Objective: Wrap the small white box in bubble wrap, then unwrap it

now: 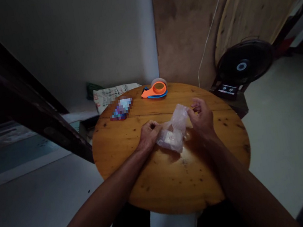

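Observation:
A sheet of clear bubble wrap lies partly unfolded over the middle of the round wooden table. Something pale shows through its lower folded part, too blurred to name. At the left edge of the wrap, my left hand is closed, thumb and fingers pinching the plastic. My right hand pinches the upper right corner between thumb and forefinger, its other fingers curled loosely. The wrap's upper flap stands raised between my two hands.
The round table fills the middle. On its far side sit an orange and blue tape dispenser and a pixelated flat item. A printed sack lies behind, and a black fan stands right.

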Available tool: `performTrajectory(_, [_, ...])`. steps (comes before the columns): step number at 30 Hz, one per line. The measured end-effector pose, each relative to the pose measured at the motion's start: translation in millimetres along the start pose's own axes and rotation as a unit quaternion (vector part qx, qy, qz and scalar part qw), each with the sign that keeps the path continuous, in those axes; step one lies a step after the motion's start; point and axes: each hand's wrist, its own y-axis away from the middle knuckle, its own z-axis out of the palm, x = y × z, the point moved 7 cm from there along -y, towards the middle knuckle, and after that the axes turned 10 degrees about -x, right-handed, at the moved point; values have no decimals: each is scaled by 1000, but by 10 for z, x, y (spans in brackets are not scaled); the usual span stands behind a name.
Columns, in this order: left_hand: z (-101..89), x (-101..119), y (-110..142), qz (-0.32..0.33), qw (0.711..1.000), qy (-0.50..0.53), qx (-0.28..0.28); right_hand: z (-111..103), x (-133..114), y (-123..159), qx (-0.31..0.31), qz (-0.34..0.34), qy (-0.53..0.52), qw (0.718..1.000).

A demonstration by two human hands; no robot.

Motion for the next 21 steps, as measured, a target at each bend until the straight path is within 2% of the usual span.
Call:
performTrajectory(2, [-28,-42,-25,-8,1000,15,14,-72,-240,51,7,-72,10,997])
performTrajectory(4, [-22,-47,-44,3,1000,24,16,-56,-516,136,-31,-149,33,988])
performTrajectory(7, [19,-9,-58,33,999,23,3,125,-830,292,-161,-243,58,955])
performTrajectory(9, [36,18,-58,44,999,9,-5,254,-890,355,-233,-263,90,932])
performTrajectory(11, [17,39,-52,47,999,-20,-1,329,-833,344,-270,-245,148,919])
performTrajectory(13, [-39,42,-45,43,998,-44,19,324,-701,276,-277,-199,218,915])
performTrajectory(15, [-105,26,-44,37,997,-58,41,259,-519,197,-271,-129,291,908])
performTrajectory(18, [-182,3,-59,46,993,-90,64,157,-229,149,-278,-15,387,879])
performTrajectory(21, [-211,-2,-81,63,986,-139,66,136,-121,166,-282,18,421,862])
